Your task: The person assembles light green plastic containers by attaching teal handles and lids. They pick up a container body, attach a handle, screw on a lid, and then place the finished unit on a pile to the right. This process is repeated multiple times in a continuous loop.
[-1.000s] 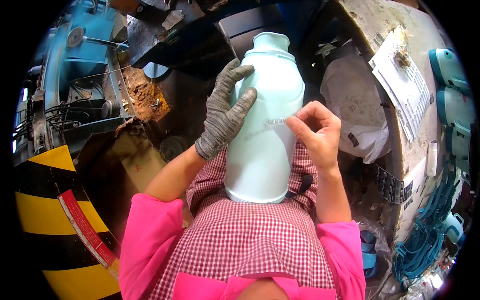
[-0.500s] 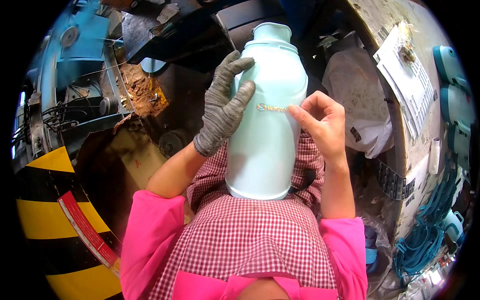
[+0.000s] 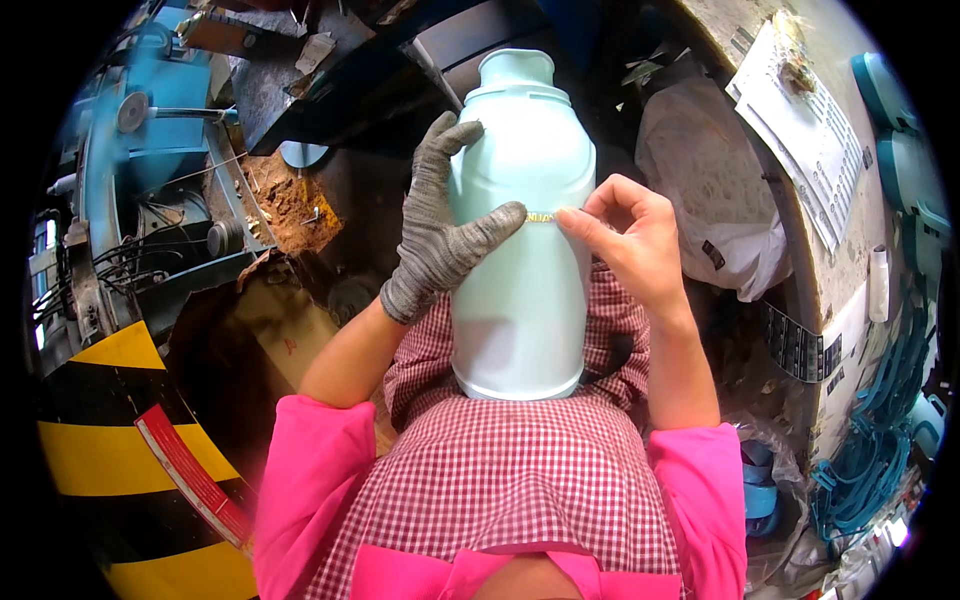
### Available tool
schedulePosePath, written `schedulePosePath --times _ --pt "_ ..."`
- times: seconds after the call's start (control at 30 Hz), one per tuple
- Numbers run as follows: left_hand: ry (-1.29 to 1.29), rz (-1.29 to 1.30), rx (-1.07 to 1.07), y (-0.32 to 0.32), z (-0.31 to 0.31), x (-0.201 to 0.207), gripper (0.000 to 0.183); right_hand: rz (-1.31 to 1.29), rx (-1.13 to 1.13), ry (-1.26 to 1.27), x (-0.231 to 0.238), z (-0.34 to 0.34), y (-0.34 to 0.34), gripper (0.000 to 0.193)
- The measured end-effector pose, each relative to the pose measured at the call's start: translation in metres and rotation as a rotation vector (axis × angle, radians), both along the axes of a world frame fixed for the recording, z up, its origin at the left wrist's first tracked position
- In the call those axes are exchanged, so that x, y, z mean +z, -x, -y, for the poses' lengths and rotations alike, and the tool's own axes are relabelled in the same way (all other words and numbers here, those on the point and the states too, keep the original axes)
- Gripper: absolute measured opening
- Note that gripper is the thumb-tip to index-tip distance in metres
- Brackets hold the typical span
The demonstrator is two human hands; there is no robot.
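In the middle of the frame a pale green flask [image 3: 520, 250] stands upright on the lap, on the checked apron [image 3: 500, 480]. The left hand [image 3: 440, 235], in a grey glove, lies against the left side of the flask with its fingers spread; the thumb reaches across the front and presses on the left end of a thin gold strip [image 3: 541, 216]. The right hand [image 3: 630, 240], bare, comes from the right and pinches the other end of this strip between thumb and forefinger, while its other fingers are curled. The strip sits flat on the shoulder of the flask and looks almost fully applied; I judge that only the right end is left to press down. The rest of the flask shows no other label. At the upper right a white bag [image 3: 710, 190] lies near, and a blue machine [image 3: 150, 130] is at the upper left.
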State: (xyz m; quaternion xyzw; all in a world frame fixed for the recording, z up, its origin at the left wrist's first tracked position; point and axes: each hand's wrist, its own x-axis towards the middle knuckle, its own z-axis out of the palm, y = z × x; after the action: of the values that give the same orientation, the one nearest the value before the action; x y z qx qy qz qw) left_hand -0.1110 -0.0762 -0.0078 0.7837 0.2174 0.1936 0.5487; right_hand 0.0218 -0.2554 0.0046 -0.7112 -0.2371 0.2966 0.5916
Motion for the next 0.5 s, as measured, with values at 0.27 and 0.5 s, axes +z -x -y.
schedulePosePath --times 0.27,0.5 --pt "-0.904 -0.395 -0.171 -0.055 0.038 0.052 0.078 1.033 -0.697 0.460 0.037 0.100 -0.179 0.038" --pt "-1.187 -0.253 -0.192 -0.144 0.018 0.066 0.062 1.356 -0.643 0.484 -0.004 0.151 -0.181 0.029"
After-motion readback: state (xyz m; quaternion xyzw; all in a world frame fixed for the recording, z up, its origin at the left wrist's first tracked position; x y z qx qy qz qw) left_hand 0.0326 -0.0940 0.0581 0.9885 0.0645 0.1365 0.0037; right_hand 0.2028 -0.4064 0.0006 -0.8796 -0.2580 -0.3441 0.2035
